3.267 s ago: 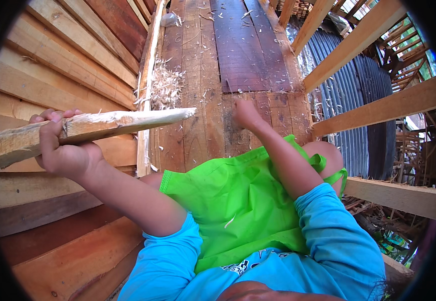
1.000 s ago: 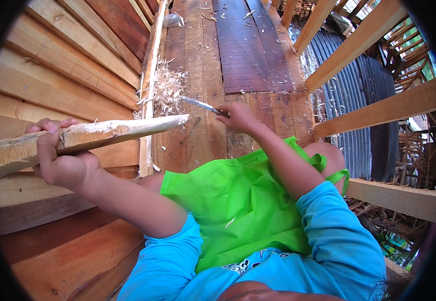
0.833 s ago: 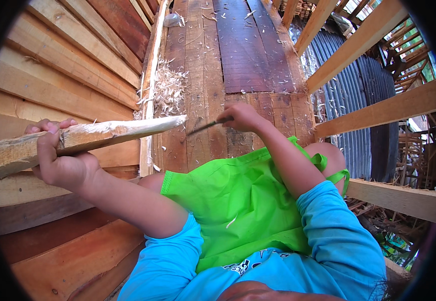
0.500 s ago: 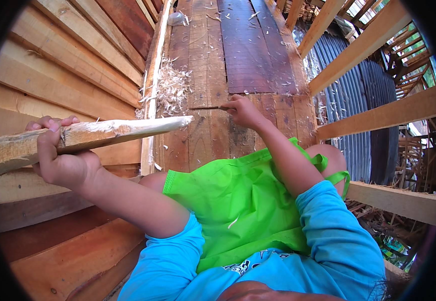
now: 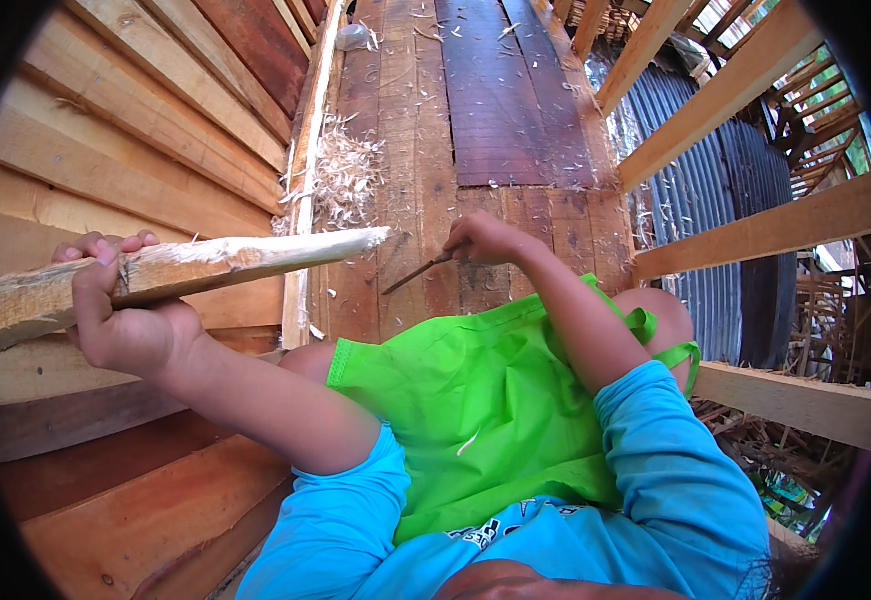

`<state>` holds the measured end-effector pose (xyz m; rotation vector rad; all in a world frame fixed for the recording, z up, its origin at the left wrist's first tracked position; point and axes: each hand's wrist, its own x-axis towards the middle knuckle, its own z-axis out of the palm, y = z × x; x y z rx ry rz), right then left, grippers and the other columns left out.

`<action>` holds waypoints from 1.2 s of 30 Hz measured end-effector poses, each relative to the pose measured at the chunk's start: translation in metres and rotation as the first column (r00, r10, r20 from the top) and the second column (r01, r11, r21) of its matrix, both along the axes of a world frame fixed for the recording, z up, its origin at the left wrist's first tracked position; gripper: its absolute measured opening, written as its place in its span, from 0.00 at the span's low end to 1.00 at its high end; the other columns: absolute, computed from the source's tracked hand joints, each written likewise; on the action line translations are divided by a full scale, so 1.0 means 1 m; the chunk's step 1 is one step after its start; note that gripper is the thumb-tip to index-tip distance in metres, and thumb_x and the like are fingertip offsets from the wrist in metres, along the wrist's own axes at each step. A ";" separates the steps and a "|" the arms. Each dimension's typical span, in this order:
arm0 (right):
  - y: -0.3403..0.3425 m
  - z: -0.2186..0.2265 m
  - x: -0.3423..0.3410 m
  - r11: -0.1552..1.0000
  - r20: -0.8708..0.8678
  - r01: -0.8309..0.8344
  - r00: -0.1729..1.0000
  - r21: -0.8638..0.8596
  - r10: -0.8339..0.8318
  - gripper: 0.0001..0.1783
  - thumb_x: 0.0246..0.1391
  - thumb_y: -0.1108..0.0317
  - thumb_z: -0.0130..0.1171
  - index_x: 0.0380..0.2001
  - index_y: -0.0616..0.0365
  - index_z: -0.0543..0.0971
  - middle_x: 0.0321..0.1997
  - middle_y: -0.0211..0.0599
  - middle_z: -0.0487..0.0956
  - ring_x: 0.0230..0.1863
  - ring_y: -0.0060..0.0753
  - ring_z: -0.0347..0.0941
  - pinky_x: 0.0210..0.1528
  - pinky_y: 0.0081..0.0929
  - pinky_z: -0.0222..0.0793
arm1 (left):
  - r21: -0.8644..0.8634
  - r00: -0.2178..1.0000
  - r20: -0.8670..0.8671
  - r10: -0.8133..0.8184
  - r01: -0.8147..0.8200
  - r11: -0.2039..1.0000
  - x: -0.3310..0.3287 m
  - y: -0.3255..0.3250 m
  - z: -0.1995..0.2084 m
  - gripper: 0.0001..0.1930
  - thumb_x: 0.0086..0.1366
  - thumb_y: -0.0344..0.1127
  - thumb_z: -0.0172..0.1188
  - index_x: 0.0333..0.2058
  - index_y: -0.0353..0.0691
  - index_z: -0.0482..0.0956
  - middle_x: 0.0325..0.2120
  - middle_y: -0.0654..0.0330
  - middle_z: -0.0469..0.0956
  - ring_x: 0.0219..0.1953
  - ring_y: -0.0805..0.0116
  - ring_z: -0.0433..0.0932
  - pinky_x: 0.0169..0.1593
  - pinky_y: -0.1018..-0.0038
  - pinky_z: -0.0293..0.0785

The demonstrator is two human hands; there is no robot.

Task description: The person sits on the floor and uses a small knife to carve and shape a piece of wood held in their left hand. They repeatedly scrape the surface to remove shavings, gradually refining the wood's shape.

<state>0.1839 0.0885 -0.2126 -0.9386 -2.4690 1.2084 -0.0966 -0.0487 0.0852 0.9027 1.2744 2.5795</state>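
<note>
My left hand [image 5: 120, 315] grips a long rough wooden stake [image 5: 205, 265] and holds it level, its tapered pale tip pointing right. My right hand [image 5: 490, 240] is closed on a knife [image 5: 415, 274] whose thin blade points down-left, just below and right of the stake's tip without touching it. A bright green cloth [image 5: 475, 400] covers my lap under both arms. My sleeves are blue.
A wall of horizontal wooden planks [image 5: 125, 130] runs along my left. A pile of pale wood shavings [image 5: 340, 175] lies on the plank floor [image 5: 425, 110] ahead. Open timber railings [image 5: 755, 230] and corrugated metal [image 5: 695, 190] stand to the right, with a drop beyond.
My right hand picked up the knife from the floor and swung its blade from pointing away to pointing down-left beneath the stake's tip. The stake stayed level in my left hand.
</note>
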 end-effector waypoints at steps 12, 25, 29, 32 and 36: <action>-0.032 -0.006 -0.038 0.993 -0.106 -0.079 0.991 0.085 0.088 0.11 0.45 0.77 0.61 0.36 0.58 0.83 0.33 0.44 0.79 0.37 0.48 0.76 0.40 0.37 0.71 | -0.030 0.999 -0.054 0.003 -0.004 1.000 0.003 0.003 0.001 0.13 0.45 0.24 0.52 0.33 0.34 0.69 0.23 0.57 0.68 0.25 0.65 0.69 0.34 0.68 0.74; -0.045 -0.019 -0.049 0.962 -0.157 0.208 0.971 0.178 -0.181 0.09 0.46 0.78 0.60 0.34 0.60 0.82 0.33 0.44 0.79 0.37 0.47 0.76 0.40 0.38 0.71 | -0.027 0.998 -0.062 -0.029 0.027 0.999 0.012 0.010 -0.001 0.14 0.43 0.23 0.52 0.33 0.34 0.68 0.23 0.57 0.67 0.26 0.65 0.69 0.35 0.68 0.75; -0.036 0.010 -0.044 0.995 -0.154 -0.084 0.984 0.060 0.092 0.09 0.49 0.76 0.58 0.35 0.61 0.81 0.34 0.44 0.78 0.38 0.50 0.75 0.41 0.39 0.71 | -0.029 0.997 -0.076 -0.004 0.002 1.000 0.008 0.001 0.003 0.14 0.43 0.23 0.53 0.33 0.34 0.68 0.24 0.57 0.67 0.26 0.65 0.70 0.35 0.68 0.75; -0.045 -0.007 -0.045 0.981 -0.132 -0.179 0.973 0.076 0.188 0.09 0.49 0.75 0.59 0.35 0.61 0.81 0.33 0.44 0.77 0.38 0.50 0.75 0.41 0.40 0.70 | -0.022 0.998 -0.070 0.002 -0.003 1.000 0.011 0.004 0.003 0.13 0.43 0.23 0.53 0.33 0.35 0.69 0.23 0.57 0.67 0.26 0.65 0.70 0.35 0.67 0.74; -0.057 -0.017 -0.060 0.961 -0.202 0.254 0.952 0.106 -0.230 0.09 0.46 0.75 0.61 0.34 0.60 0.81 0.32 0.44 0.77 0.37 0.49 0.75 0.40 0.41 0.70 | -0.023 0.998 -0.055 -0.043 0.041 0.999 0.013 0.009 -0.001 0.13 0.43 0.23 0.53 0.32 0.36 0.69 0.23 0.57 0.67 0.26 0.65 0.70 0.35 0.67 0.74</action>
